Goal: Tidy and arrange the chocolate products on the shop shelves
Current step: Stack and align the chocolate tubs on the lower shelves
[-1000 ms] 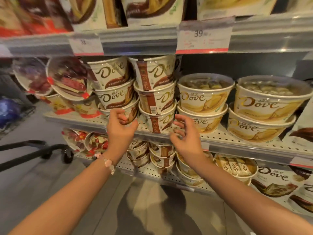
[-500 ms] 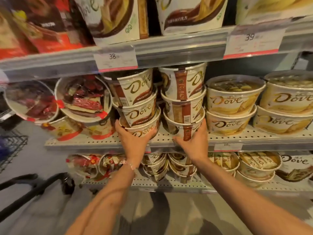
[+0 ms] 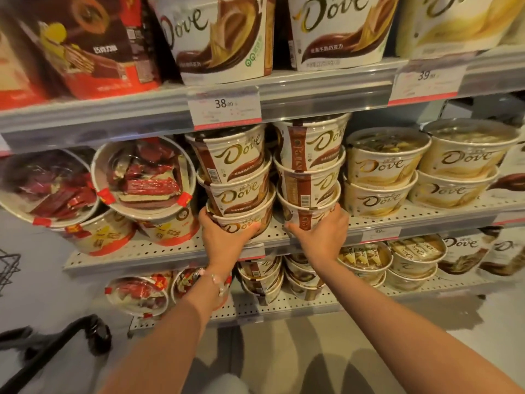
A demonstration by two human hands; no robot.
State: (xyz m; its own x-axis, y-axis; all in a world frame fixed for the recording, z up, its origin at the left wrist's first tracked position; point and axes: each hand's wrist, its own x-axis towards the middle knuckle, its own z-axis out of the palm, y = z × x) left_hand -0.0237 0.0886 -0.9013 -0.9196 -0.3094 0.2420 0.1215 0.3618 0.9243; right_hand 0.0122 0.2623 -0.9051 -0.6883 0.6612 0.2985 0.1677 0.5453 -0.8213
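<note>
With the left hand (image 3: 224, 237) gripping the bottom tub (image 3: 241, 223) of one stack and the right hand (image 3: 321, 234) the neighbouring bottom tub (image 3: 308, 216), slide both stacks slowly along the shelf (image 3: 170, 251) so they stay upright.

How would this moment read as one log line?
left hand: grips bottom tub of left brown Dove stack | right hand: grips bottom tub of right stack | middle shelf

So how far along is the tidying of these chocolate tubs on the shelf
Done: the yellow Dove tubs to the right sit in even stacks. In hand: the left hand grips the bottom tub of the left brown stack, and the right hand grips the bottom of the right brown stack. Left: the red-wrapped tubs lie tipped on their sides.
</note>
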